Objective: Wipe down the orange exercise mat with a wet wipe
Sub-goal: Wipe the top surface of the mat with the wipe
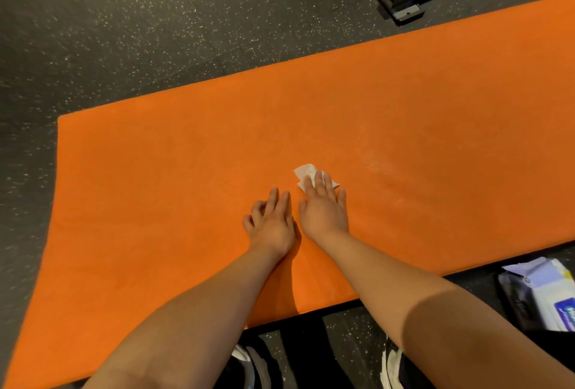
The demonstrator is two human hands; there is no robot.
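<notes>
Forearms (193, 310) reach over orange mat (155, 186). Right hand (323, 211) presses wet wipe (306, 174) flat mid-mat, fingers (319, 184) straight, together; left hand (272, 223) braces beside, outer 2 fingers seemingly curled. Use overlapping strokes, even pressure.

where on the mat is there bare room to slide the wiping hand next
Bare: the mat left of the left hand, and the stretch right of the right hand and wet wipe. Crowded: mid-mat around both hands; wipes pack sits off the mat's near right edge.
</notes>
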